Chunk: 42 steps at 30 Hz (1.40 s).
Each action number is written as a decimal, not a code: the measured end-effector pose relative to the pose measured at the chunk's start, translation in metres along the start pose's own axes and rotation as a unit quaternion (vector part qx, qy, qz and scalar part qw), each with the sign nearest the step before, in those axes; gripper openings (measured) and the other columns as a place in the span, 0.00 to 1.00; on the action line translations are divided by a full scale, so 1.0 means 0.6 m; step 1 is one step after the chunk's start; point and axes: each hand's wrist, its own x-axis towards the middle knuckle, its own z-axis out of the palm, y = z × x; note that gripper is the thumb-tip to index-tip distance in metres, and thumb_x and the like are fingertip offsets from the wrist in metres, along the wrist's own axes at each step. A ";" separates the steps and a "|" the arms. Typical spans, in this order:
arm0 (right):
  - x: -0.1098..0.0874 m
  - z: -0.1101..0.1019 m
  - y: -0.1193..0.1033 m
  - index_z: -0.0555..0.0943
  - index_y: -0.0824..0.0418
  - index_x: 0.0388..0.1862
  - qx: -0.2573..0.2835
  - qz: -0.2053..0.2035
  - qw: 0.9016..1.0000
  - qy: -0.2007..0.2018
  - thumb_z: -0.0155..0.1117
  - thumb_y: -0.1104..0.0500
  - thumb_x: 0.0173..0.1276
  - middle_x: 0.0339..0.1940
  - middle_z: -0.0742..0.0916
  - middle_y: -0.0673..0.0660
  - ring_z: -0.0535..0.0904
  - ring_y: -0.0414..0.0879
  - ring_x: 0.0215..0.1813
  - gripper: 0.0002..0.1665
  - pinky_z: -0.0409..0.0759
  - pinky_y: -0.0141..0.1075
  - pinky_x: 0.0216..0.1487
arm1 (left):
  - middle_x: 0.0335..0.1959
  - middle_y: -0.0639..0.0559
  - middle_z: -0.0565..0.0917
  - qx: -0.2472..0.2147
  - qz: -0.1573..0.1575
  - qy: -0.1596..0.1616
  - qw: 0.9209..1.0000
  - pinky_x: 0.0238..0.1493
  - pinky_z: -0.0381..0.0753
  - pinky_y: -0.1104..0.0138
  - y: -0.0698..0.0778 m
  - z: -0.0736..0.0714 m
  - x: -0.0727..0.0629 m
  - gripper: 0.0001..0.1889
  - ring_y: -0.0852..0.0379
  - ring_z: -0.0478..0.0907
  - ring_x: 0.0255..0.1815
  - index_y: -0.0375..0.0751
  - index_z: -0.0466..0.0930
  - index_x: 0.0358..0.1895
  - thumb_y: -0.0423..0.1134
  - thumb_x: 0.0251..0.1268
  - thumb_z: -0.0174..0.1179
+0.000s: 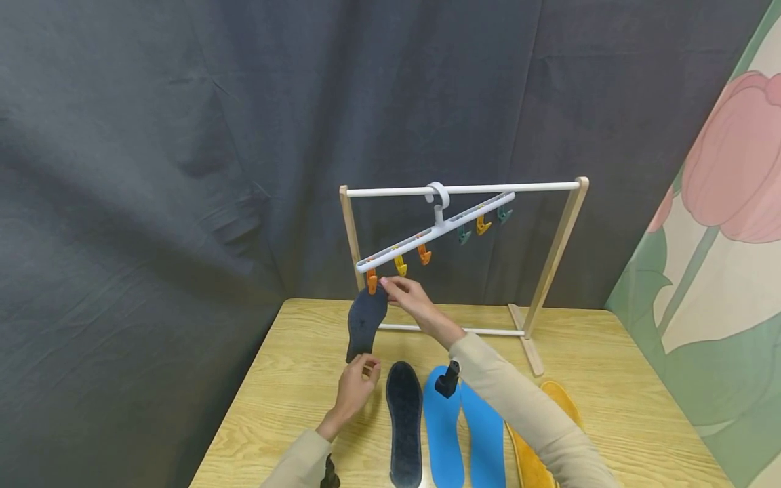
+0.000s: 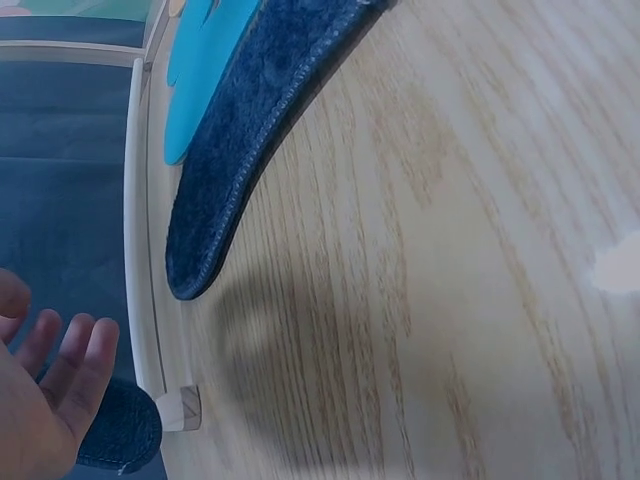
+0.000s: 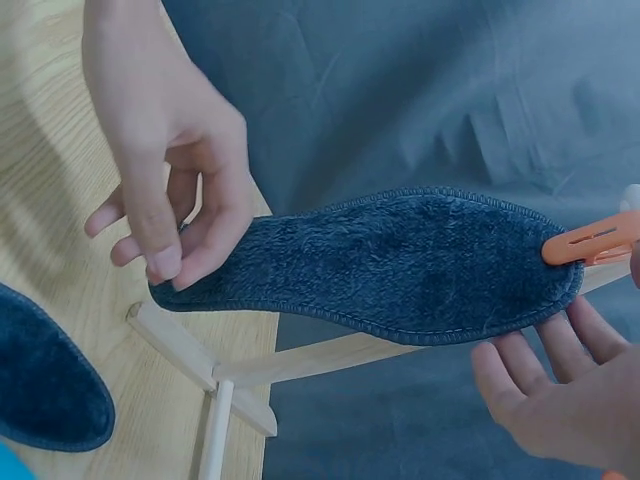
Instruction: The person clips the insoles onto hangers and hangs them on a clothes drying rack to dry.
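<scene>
A dark blue fuzzy insole hangs from an orange clip at the low left end of a white clip hanger. The clip bites on its wide end. My right hand is beside that end; in the right wrist view its fairly straight fingers meet the insole's edge. The right thumb is mostly cut off by the frame. My left hand is at the narrow lower end, fingers loosely bent, thumb and forefinger close together in front of the insole. In the left wrist view, those fingers look spread.
The hanger hooks over a wood and white rack and tilts down leftward. Several other clips hang along it. On the table lie another dark insole, two blue insoles and yellow ones. A grey curtain stands behind.
</scene>
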 end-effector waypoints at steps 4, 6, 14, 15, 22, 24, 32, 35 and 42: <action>0.000 0.001 -0.003 0.67 0.72 0.70 0.034 0.014 0.999 0.010 0.55 0.48 0.78 0.64 0.75 0.70 0.75 0.63 0.62 0.34 0.70 0.51 0.67 | 0.35 0.49 0.82 0.000 -0.004 -0.014 1.000 0.31 0.81 0.68 -0.001 0.002 -0.001 0.03 0.57 0.80 0.32 0.37 0.82 0.41 0.30 0.68 0.62; -0.001 0.001 -0.004 0.66 0.72 0.69 0.041 0.019 0.999 0.016 0.55 0.47 0.78 0.64 0.76 0.70 0.75 0.62 0.62 0.34 0.71 0.50 0.66 | 0.35 0.50 0.82 0.001 -0.006 -0.020 1.000 0.32 0.81 0.67 -0.001 0.003 -0.002 0.03 0.56 0.81 0.32 0.36 0.83 0.41 0.29 0.68 0.62; -0.002 -0.004 -0.004 0.65 0.73 0.68 0.059 0.042 0.997 0.033 0.55 0.46 0.78 0.60 0.78 0.71 0.77 0.62 0.61 0.35 0.72 0.50 0.65 | 0.35 0.52 0.82 0.008 -0.010 -0.032 0.999 0.32 0.81 0.67 0.000 0.005 -0.006 0.04 0.56 0.81 0.32 0.39 0.83 0.41 0.29 0.67 0.63; -0.002 -0.005 -0.004 0.64 0.73 0.69 0.062 0.045 0.996 0.035 0.55 0.47 0.77 0.60 0.78 0.71 0.77 0.62 0.61 0.35 0.72 0.50 0.65 | 0.35 0.52 0.82 0.010 -0.009 -0.035 0.999 0.32 0.81 0.67 0.000 0.006 -0.007 0.04 0.56 0.81 0.32 0.38 0.83 0.41 0.29 0.67 0.63; 0.000 -0.013 -0.007 0.56 0.69 0.73 0.085 0.049 0.994 0.045 0.59 0.46 0.75 0.60 0.79 0.71 0.78 0.62 0.59 0.40 0.73 0.50 0.64 | 0.33 0.49 0.81 0.061 -0.031 -0.053 0.996 0.26 0.78 0.67 0.008 0.025 -0.007 0.07 0.55 0.80 0.29 0.33 0.81 0.44 0.27 0.65 0.63; 0.001 -0.015 -0.007 0.56 0.68 0.72 0.086 0.051 0.994 0.050 0.59 0.46 0.75 0.59 0.80 0.70 0.80 0.61 0.57 0.40 0.74 0.51 0.63 | 0.32 0.47 0.80 0.070 -0.032 -0.055 0.996 0.25 0.77 0.66 0.009 0.032 -0.007 0.08 0.54 0.81 0.28 0.32 0.81 0.45 0.27 0.64 0.63; 0.002 -0.013 -0.005 0.58 0.68 0.71 0.086 0.059 0.993 0.048 0.59 0.46 0.75 0.57 0.80 0.69 0.80 0.60 0.55 0.38 0.76 0.48 0.61 | 0.40 0.35 0.80 0.103 -0.065 -0.114 0.986 0.29 0.80 0.56 0.016 0.045 -0.015 0.17 0.43 0.81 0.35 0.25 0.77 0.52 0.34 0.66 0.65; 0.001 -0.012 -0.003 0.61 0.68 0.69 0.085 0.064 0.993 0.047 0.59 0.47 0.76 0.54 0.81 0.67 0.81 0.58 0.53 0.35 0.77 0.48 0.60 | 0.43 0.31 0.78 0.112 -0.073 -0.141 0.981 0.32 0.81 0.49 0.014 0.046 -0.021 0.23 0.37 0.79 0.39 0.21 0.76 0.54 0.38 0.65 0.67; 0.000 -0.012 -0.002 0.66 0.67 0.60 0.088 0.060 0.993 0.041 0.57 0.50 0.77 0.46 0.82 0.62 0.84 0.51 0.42 0.25 0.75 0.53 0.61 | 0.37 0.33 0.76 0.149 -0.063 -0.150 0.975 0.28 0.78 0.52 0.002 0.058 -0.036 0.24 0.39 0.77 0.34 0.21 0.79 0.47 0.43 0.61 0.70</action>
